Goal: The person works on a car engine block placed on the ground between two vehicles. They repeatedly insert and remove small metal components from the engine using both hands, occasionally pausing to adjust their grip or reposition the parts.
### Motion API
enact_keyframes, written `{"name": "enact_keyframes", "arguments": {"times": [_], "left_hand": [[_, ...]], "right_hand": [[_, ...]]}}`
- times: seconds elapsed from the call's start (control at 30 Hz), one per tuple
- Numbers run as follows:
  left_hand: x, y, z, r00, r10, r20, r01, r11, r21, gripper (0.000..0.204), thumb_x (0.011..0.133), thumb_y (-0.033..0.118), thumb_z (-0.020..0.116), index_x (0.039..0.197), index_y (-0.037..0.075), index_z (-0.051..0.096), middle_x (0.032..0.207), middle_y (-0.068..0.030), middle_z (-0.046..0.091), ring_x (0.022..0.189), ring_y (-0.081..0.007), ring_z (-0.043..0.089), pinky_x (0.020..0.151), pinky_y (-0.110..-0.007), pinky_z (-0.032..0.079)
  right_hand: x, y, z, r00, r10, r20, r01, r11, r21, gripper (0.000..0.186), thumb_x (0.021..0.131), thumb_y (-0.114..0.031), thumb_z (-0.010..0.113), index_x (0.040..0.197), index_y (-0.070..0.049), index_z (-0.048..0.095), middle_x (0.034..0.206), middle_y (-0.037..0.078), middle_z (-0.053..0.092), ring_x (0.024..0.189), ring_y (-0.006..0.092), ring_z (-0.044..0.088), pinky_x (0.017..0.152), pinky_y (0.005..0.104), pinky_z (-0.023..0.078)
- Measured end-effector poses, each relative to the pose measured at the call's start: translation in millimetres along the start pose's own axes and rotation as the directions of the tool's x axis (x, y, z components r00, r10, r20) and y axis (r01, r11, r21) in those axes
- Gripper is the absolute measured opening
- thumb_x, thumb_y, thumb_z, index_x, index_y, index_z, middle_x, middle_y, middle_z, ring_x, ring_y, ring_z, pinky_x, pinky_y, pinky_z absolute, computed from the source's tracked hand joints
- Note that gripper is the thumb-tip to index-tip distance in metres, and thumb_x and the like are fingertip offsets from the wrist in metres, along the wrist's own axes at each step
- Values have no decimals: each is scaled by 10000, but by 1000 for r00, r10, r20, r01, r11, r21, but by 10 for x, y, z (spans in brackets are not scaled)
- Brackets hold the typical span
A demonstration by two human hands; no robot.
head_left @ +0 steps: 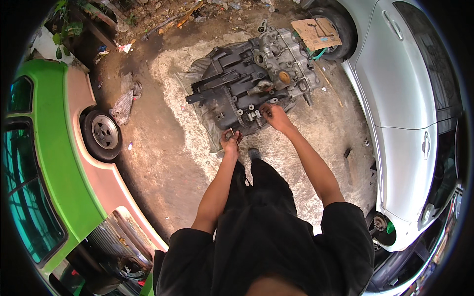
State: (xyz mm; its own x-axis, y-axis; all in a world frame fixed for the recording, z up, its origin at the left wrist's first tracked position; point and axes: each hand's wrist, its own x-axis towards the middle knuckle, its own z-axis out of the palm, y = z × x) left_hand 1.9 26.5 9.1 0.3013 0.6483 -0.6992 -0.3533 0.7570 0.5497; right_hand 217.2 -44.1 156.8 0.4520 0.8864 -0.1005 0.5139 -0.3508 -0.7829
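Note:
On the ground ahead of me lies an engine, with a black plastic cover [218,107] on its left and a grey metal casting [279,54] on its right. At the cover's near edge, my left hand [230,143] is closed on a thin, light-coloured rod [239,143], too small to name. My right hand [274,116] reaches to the engine's near side with its fingers curled. Beside those fingertips sits a small silver metal part [254,115]. What the right fingers grip, if anything, is hidden.
A green and pink vehicle [74,98] stands on the left and a silver car [395,89] on the right. A piece of cardboard [308,32] with dark tools on it rests by the car's wheel. Crumpled grey cloth [123,106] lies near the left wheel. Dark sheeting is under the engine.

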Motion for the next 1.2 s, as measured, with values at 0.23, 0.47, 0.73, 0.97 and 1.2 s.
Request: {"name": "enact_keyframes", "arguments": {"times": [0.23, 0.47, 0.73, 0.97, 1.2], "left_hand": [[135, -328, 35, 994, 98, -54, -96, 995, 32, 458, 857, -52, 766, 1196, 106, 501, 911, -112, 659, 723, -220, 637, 616, -362, 521], [223, -460, 123, 968, 201, -147, -183, 975, 127, 463, 850, -13, 793, 1177, 120, 493, 925, -90, 647, 738, -179, 603, 615, -340, 482], [307, -576, 81, 948, 288, -133, -271, 954, 129, 445, 851, -49, 765, 1167, 103, 491, 959, -61, 646, 748, -147, 581, 595, -315, 446], [224, -451, 129, 985, 86, -149, -66, 989, 135, 275, 867, -26, 762, 1077, 79, 618, 866, -26, 655, 635, -115, 533, 546, -298, 418], [274, -546, 105, 991, -43, -127, 41, 999, -18, 196, 879, -28, 723, 923, 132, 620, 814, 11, 616, 626, -134, 510, 552, -299, 408]], "right_hand": [[347, 159, -70, 962, -225, 152, 259, 929, -263, 170, 881, -119, 642, 1026, -37, 674, 937, 214, 709, 905, 424, 679, 804, 489, 541], [641, 166, -199, 936, -218, 275, 297, 908, -294, 206, 871, -126, 651, 1056, -34, 649, 922, 196, 719, 883, 400, 699, 779, 504, 553], [671, 150, -241, 865, -307, 396, 477, 748, -462, 208, 883, -155, 651, 1064, -51, 652, 895, 158, 721, 843, 368, 708, 752, 487, 574], [708, 360, -102, 870, -395, 294, 488, 773, -406, 271, 865, -238, 674, 1089, -85, 660, 920, 110, 721, 834, 348, 707, 758, 469, 576], [705, 433, -84, 891, -343, 297, 442, 802, -402, 285, 876, -268, 666, 1106, -99, 662, 951, 102, 722, 902, 338, 701, 822, 466, 562]]}}
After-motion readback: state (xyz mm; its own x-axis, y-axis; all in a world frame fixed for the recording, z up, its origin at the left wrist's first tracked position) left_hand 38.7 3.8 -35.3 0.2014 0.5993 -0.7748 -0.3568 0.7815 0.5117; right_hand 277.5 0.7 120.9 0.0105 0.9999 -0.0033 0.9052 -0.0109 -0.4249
